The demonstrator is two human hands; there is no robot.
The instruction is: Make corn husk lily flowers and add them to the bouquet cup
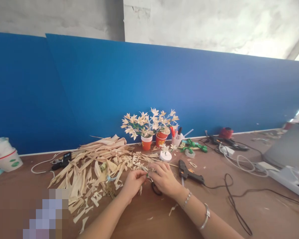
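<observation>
My left hand (134,184) is closed, thumb against fingers, on a small green piece (147,175) at the middle of the table. Right beside it, my right hand (163,177) has its fingers bent over the same spot; what its fingertips hold is too small to make out. Black scissor handles (156,189) lie partly under my right hand. Just beyond the hands is a round white container (165,156) with a pale flower on top. A black glue gun (189,173) lies to the right of my right hand.
Dried husks (89,162) and scraps cover the left. Behind stand red cups (147,144) of pale flowers, a pen cup (176,140) and green tape (194,144). Cables (229,192) run across the right. A white cup (8,161) stands far left, before a blue partition (139,83).
</observation>
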